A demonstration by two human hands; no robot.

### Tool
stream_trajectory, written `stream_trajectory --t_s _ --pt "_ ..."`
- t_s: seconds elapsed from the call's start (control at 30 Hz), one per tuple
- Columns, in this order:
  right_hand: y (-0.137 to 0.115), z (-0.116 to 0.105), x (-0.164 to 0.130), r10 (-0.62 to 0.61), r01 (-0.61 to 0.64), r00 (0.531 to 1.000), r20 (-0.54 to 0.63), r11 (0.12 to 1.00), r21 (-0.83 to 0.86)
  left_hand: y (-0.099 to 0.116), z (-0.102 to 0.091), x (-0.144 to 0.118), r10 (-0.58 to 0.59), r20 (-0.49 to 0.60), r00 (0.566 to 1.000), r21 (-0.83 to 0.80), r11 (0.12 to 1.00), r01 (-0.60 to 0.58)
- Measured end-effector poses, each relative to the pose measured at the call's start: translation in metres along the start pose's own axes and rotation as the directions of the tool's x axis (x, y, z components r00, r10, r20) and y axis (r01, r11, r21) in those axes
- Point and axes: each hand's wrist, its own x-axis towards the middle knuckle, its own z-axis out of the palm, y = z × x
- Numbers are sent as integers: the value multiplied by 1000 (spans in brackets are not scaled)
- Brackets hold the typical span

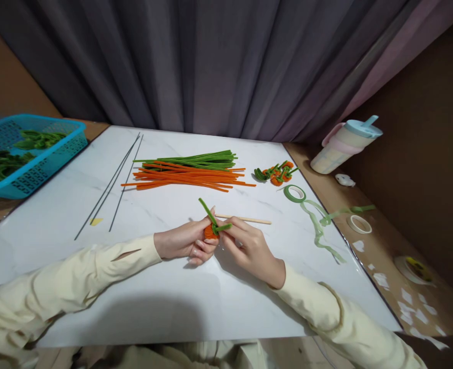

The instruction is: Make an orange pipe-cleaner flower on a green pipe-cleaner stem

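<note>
Between my hands is a small round orange pipe-cleaner piece [210,233] with green pipe-cleaner ends [208,211] sticking out of its top. My left hand [184,241] is closed around the orange part, thumb on top and fingers curled underneath. Thumb and forefinger of my right hand [255,247] pinch at the green end that points right; the fingertips partly cover it. Just behind my right hand lies a thin wooden stick [249,220] on the white table [165,307]. Farther back are bundles of orange pipe cleaners [188,178] and green pipe cleaners [196,161].
Several small orange-and-green pieces [280,174] lie at the back right, near green tape [294,193] with a loose strip. Dark wires [113,187] lie left. A blue basket [57,174] holds green pieces. A tumbler [342,148] and paper scraps [382,280] are on the right.
</note>
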Motion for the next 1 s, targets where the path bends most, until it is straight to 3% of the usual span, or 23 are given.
stream_trajectory --t_s 0.23,0.63,0.87,1.0 --pt "1 -2 1 -9 9 1000 10 999 36 3 -5 -1 -58 107 993 -46 997 63" --pt "1 -7 3 84 -91 995 61 987 131 1 -11 -5 26 240 970 -78 997 -8" --pt "1 -7 4 139 -142 990 29 964 223 3 -10 -6 89 193 977 -88 993 -73" --pt "1 -4 2 127 -117 990 -54 980 163 1 -9 -6 124 168 978 -42 992 -119"
